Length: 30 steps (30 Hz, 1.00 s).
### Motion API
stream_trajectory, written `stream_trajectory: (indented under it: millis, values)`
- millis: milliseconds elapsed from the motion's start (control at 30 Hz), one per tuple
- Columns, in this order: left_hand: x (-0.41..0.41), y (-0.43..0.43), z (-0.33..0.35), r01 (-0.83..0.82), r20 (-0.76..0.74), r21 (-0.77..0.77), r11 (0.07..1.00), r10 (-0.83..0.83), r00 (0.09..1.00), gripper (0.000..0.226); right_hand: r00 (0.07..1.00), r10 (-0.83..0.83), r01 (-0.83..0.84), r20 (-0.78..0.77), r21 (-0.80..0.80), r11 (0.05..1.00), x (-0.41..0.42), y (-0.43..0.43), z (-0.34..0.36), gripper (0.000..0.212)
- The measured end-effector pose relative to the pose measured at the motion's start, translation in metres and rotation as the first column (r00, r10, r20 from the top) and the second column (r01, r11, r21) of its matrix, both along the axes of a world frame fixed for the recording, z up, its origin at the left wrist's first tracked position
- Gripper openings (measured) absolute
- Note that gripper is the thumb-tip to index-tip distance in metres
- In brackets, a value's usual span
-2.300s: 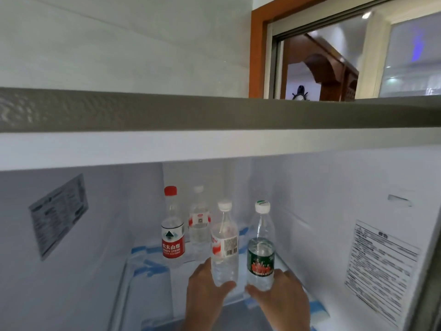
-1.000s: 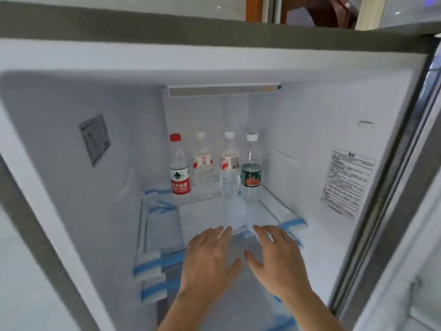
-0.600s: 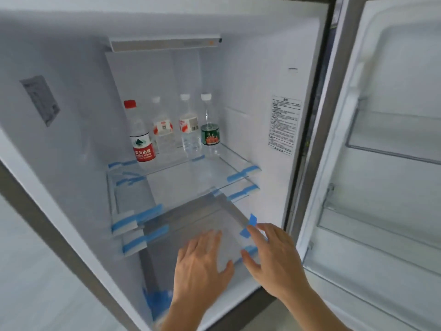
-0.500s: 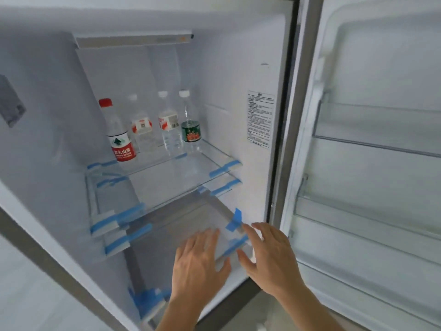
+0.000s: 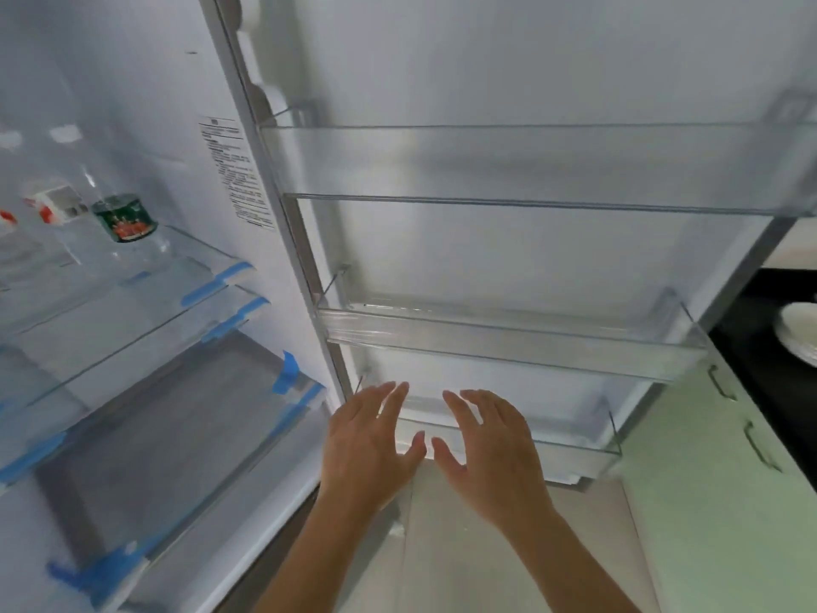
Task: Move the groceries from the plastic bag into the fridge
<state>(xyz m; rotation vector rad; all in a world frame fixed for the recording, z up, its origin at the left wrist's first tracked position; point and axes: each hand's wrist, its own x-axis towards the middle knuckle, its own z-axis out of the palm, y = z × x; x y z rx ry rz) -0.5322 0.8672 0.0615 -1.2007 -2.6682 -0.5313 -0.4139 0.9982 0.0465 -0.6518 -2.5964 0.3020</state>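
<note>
The left hand and right hand hovered spread and empty, side by side before the lowest door bin; the bottles stood upright far to their left on a glass shelf, the bag unseen.

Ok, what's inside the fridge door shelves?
The top shelf and middle shelf hold nothing visible. The bottom shelf looks bare too, but the left hand and right hand cover part.
</note>
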Motion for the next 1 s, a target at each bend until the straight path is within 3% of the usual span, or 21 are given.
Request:
stream_trajectory:
  millis: [333,533,700,1000]
  values:
    - [0.071,0.092,-0.01,0.298,0.044,-0.031,0.954,-0.297,0.954,0.065,0.948,-0.318,0.317,0.003,-0.088,0.944,0.104,0.062,-0.012,0.061]
    - [0.107,0.142,-0.011,0.548,0.063,-0.054,0.835,-0.545,0.836,0.062,0.831,-0.556,0.556,0.004,-0.046,0.83,0.159,0.069,-0.009,0.055]
    - [0.135,0.168,-0.018,0.764,0.083,0.019,0.645,-0.763,0.641,0.061,0.65,-0.759,0.76,0.034,-0.02,0.649,0.196,0.041,-0.011,0.054]
    - [0.216,0.15,-0.03,0.985,0.11,-0.036,0.166,-0.979,0.169,0.067,0.176,-0.978,0.984,0.112,-0.013,0.176,0.247,-0.069,-0.016,0.054]
